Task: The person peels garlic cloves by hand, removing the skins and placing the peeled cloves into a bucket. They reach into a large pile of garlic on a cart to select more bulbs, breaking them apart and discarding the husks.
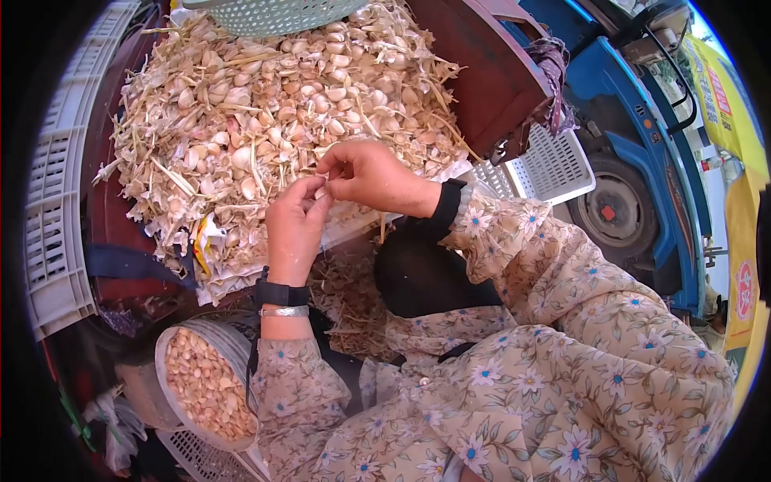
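My left hand [294,229] and my right hand [376,178] meet over the near edge of a heap of garlic cloves [273,120]. A small pale garlic clove [320,193] shows between their fingertips. My left thumb and forefinger pinch it, and the curled fingers of my right hand close on it from the other side. Loose cloves, papery skins and dry stalks make up the heap. Below my left wrist stands a white bucket [166,353] filled with garlic cloves [207,386].
A pale green basket [281,18] sits on the heap's far side. White plastic crates [60,185] line the left. Another white crate [554,167] lies at right, near a blue vehicle [650,177] with a black tyre. A yellow printed banner [743,241] hangs at far right.
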The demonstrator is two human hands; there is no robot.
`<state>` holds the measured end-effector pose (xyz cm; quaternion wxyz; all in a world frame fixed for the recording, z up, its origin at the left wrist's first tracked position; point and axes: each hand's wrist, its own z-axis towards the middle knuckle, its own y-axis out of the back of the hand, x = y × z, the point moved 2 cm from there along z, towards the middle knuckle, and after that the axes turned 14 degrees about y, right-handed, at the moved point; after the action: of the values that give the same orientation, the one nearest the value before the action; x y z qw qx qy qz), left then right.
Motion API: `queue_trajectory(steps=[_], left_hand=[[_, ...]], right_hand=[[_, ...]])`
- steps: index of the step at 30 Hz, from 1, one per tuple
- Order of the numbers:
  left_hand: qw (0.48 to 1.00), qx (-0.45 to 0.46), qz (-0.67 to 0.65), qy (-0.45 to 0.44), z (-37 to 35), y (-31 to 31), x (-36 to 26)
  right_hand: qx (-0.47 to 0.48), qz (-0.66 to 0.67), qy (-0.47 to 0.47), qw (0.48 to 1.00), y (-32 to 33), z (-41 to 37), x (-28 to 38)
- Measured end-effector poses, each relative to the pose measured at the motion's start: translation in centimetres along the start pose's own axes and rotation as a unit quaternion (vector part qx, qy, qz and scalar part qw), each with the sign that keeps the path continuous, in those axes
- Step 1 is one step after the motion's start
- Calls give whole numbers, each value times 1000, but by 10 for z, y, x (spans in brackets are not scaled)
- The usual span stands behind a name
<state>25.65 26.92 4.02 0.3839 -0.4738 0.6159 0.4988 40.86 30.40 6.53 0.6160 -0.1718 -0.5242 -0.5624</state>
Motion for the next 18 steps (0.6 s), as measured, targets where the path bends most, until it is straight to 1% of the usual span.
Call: queue_trajectory(steps=[3,6,8,9,10,12,14,15,16,18], left_hand=[[989,13,-115,87,-8,-6,-8],[976,69,-193,80,-18,-2,-18],[950,156,-256,82,-31,8,-24],[934,198,-286,83,-38,16,-26],[908,246,-338,22,-46,23,-29],[829,338,-435,-96,-57,37,-32],[846,265,-459,-60,-55,51,-30],[852,223,-471,-45,-56,56,-28],[852,190,-488,-9,-53,57,-24],[846,125,-515,62,-43,58,-18]], right_hand=[[-2,-29,49,998,8,-4,4],[22,124,-44,991,11,-13,16],[45,273,-111,954,14,-19,39],[58,346,-143,925,15,-22,52],[77,398,-149,902,17,-26,65],[79,408,-138,899,16,-34,83],[180,494,-172,833,13,-47,94],[267,515,-202,789,13,-50,103],[339,457,-175,803,8,-49,99],[263,305,-116,908,-1,-37,75]])
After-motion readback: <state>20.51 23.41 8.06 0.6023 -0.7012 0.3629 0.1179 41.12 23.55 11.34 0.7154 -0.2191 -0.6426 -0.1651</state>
